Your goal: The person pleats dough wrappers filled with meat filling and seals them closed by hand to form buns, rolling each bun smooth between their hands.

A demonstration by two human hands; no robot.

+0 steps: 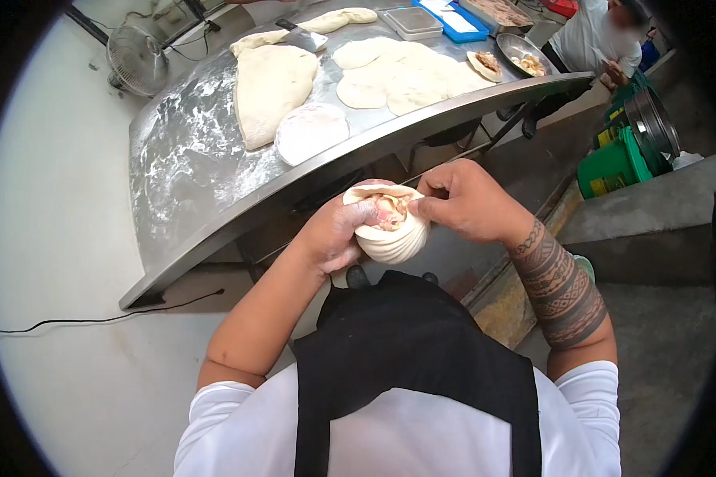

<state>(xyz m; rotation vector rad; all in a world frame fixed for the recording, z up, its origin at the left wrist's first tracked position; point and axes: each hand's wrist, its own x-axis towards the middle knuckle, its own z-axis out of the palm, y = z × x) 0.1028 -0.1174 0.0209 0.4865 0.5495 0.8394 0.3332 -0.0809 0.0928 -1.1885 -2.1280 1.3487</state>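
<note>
Left hand partly hidden behind pleated dough

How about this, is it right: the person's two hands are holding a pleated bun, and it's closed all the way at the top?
Not quite: the pleated bun isn't closed at the top. The head view shows it open, with filling inside. The left hand and right hand do hold it.
</note>
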